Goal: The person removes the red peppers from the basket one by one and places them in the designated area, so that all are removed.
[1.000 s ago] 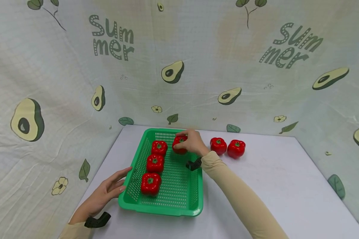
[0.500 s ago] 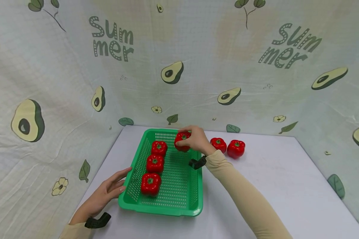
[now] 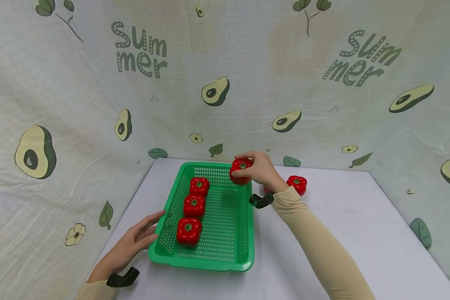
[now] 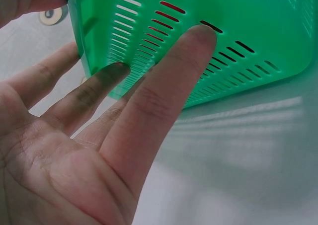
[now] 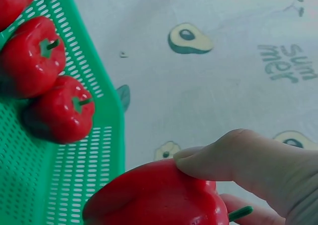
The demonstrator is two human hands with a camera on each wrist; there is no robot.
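My right hand point(image 3: 261, 168) grips a red bell pepper point(image 3: 241, 171) with a green stem, held over the far right corner of the green plastic basket point(image 3: 201, 265). The right wrist view shows the thumb on the side of this held pepper point(image 5: 159, 195). My left hand point(image 3: 129, 243) touches the basket's left side with extended fingers; its fingertips lie against the slotted wall point(image 4: 238, 26) in the left wrist view. Inside the basket, three red bell peppers stand in a row along the left: a near one point(image 3: 189, 231), a middle one point(image 3: 194, 205) and a far one point(image 3: 200, 186).
Right of the basket on the white table point(image 3: 333, 225) sits another red bell pepper point(image 3: 297, 184). One more beside it is mostly hidden behind my right wrist. A cloth point(image 3: 247, 75) printed with avocados hangs behind and beside the table.
My right hand has lifted the bell pepper from the basket's far part and carried it up and to the right. The left hand and the basket have stayed in place.
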